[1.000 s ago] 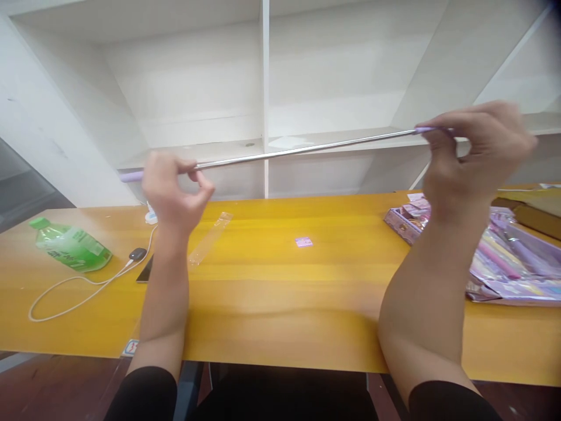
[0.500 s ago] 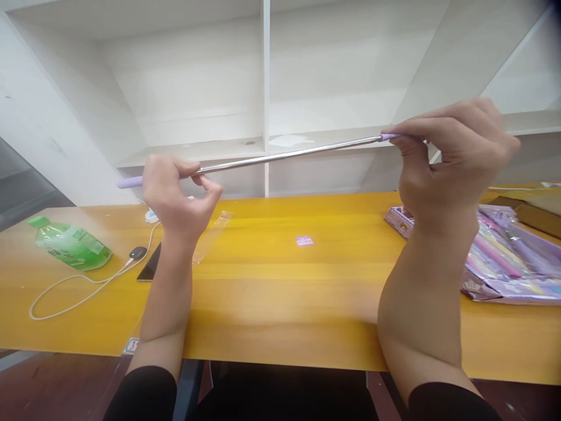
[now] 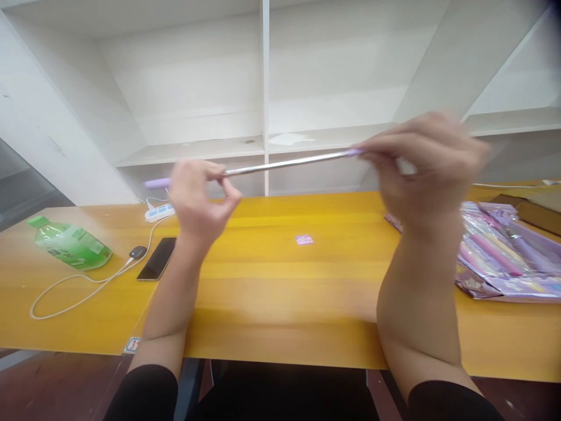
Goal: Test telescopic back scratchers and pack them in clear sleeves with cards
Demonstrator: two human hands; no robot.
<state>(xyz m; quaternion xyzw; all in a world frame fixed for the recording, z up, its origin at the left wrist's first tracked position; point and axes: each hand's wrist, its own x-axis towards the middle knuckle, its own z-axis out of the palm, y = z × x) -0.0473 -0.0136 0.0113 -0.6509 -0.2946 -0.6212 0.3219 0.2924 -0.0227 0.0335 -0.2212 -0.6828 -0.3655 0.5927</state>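
A thin silver telescopic rod (image 3: 284,164) with a purple handle and a small purple tip spans the space between my hands, above the yellow wooden table (image 3: 280,298). My left hand (image 3: 197,199) is closed round the handle end, with the purple handle sticking out to its left. My right hand (image 3: 425,158), blurred by motion, pinches the purple tip at the other end. The rod tilts slightly, its right end higher. Below it a small purple-and-white card (image 3: 304,240) lies on the table.
A green bottle (image 3: 70,242) lies at the left, beside a white cable, a black phone (image 3: 158,258) and a power strip (image 3: 159,212). On the right is a purple box (image 3: 504,289) of wrapped items, near a brown carton (image 3: 534,213). White shelves (image 3: 266,99) stand behind.
My hands have come closer together and the exposed silver part of the rod is shorter. My right hand moved left and slightly down, my left hand right, uncovering the phone and power strip.
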